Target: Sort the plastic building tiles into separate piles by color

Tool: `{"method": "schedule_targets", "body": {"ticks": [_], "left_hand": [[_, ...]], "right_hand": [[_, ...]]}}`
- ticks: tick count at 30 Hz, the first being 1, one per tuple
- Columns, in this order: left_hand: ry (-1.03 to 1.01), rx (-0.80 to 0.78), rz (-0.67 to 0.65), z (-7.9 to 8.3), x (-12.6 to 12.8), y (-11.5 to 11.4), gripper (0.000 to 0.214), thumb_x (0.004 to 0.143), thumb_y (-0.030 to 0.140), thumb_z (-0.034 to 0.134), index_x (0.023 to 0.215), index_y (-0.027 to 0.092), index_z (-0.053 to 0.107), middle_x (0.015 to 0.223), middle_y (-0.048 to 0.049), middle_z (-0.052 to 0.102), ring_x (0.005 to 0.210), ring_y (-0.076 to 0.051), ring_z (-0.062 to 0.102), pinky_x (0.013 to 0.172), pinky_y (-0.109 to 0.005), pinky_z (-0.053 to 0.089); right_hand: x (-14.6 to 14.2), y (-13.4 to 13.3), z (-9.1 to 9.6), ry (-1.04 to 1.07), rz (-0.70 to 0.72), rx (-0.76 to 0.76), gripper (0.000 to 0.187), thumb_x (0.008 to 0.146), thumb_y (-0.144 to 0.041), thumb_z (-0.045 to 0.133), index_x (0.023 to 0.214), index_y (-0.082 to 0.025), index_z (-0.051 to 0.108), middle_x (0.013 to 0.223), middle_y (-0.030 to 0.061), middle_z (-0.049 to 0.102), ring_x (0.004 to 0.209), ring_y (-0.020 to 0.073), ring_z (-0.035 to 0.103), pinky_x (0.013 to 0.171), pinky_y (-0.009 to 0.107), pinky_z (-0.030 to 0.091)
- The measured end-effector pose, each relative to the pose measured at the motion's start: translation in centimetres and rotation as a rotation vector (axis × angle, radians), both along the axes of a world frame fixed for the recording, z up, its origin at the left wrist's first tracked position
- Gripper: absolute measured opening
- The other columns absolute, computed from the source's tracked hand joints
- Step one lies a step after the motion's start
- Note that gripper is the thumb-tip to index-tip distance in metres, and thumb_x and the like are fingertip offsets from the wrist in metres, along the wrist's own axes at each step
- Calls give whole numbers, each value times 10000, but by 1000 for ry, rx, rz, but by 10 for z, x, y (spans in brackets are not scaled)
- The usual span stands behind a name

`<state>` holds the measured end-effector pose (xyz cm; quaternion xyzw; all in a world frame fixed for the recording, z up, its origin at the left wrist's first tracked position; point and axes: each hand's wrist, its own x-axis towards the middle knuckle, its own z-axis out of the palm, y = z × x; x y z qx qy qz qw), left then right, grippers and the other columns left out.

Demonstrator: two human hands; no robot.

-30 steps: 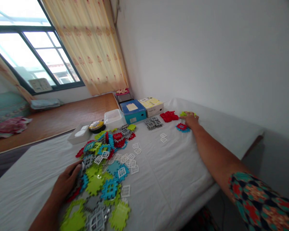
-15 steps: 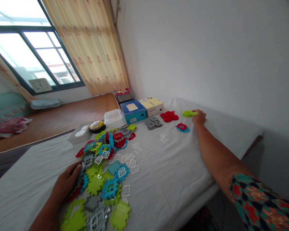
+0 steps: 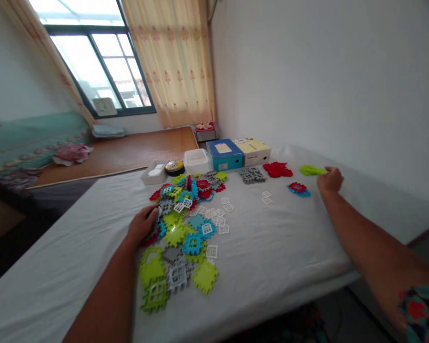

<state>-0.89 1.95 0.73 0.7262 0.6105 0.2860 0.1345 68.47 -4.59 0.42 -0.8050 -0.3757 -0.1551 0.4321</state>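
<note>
Head view: right hand (image 3: 331, 180), right of frame, has slid off the top of the lime pieces (image 3: 309, 170) to their right edge; fingertips bent in there, can't tell if pinching. That leaves the lime pieces showing as a separate group, right of the red pile (image 3: 278, 169) and grey pile (image 3: 252, 175). Left hand (image 3: 143, 224) stays at the left edge of the mixed heap (image 3: 175, 231), left of centre, fingers curled against it, grip unclear.

Left hand (image 3: 143, 224) curled, right hand (image 3: 331, 180) far out
</note>
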Motion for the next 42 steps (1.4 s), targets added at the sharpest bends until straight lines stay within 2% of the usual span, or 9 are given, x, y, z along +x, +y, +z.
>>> {"method": "schedule_targets", "body": {"ticks": [3,9,12,15,21,27,33,37,42], "left_hand": [[-21,3,9,1,4,-3,498,842,463,426,1169,191,684,1214,-55,690,1143,-228,607,1033,-344,437],[-24,8,-12,-3,6,-7,504,873,445,408,1223,181,658,1246,-63,670,1155,-219,590,1036,-341,425],[-32,20,-42,-6,5,-6,524,880,447,399,1232,155,654,1254,-78,663,1140,-216,597,1031,-326,425],[-35,24,-56,-8,4,-4,522,878,445,406,1234,154,654,1258,-79,661,1131,-219,601,1025,-322,429],[-23,10,-43,-8,2,0,537,872,479,401,1234,173,652,1248,-74,666,1157,-222,588,1041,-332,413],[-32,13,-39,-8,0,2,559,840,519,409,1198,177,668,1247,-72,668,1163,-232,590,1040,-332,416],[-37,-30,-11,-6,-3,5,564,807,548,433,1191,210,670,1218,-47,687,1148,-243,601,1037,-331,422],[-35,-53,-10,-4,-5,6,562,802,539,438,1208,217,656,1226,-50,685,1148,-244,602,1037,-333,425],[11,-12,-13,-3,-5,6,554,801,527,440,1173,193,677,1204,-64,695,1124,-239,624,1009,-319,454]], "right_hand": [[-85,21,24,-33,282,48,408,791,-119,414,1135,-151,630,1096,151,649,1015,258,593,931,428,454],[-310,-15,43,-166,1503,-323,292,922,-309,512,1173,-221,633,1133,81,677,945,189,631,850,348,510],[-375,-47,38,-388,1690,-390,464,854,-460,649,1236,-199,608,1225,127,646,1097,259,570,953,430,462],[-398,-53,32,-430,1677,-424,556,796,-464,718,1249,-164,598,1239,162,632,1113,285,553,962,455,449],[-388,-35,31,-331,1685,-404,225,807,-175,707,1026,-169,658,1140,99,677,1058,206,600,976,382,412],[-390,-49,34,-513,1495,-452,291,823,-438,705,993,-206,660,1115,86,682,1096,259,547,889,397,412],[-384,-53,40,-548,1462,-391,194,871,-395,654,969,-227,654,1092,47,702,1030,228,582,859,368,421],[-321,-34,53,-285,1363,-235,148,873,-337,652,966,-223,658,1107,40,705,1035,190,615,910,335,448],[-158,-14,51,-85,761,-193,149,815,-306,639,926,-211,671,1024,58,718,959,214,649,847,362,498]]}}
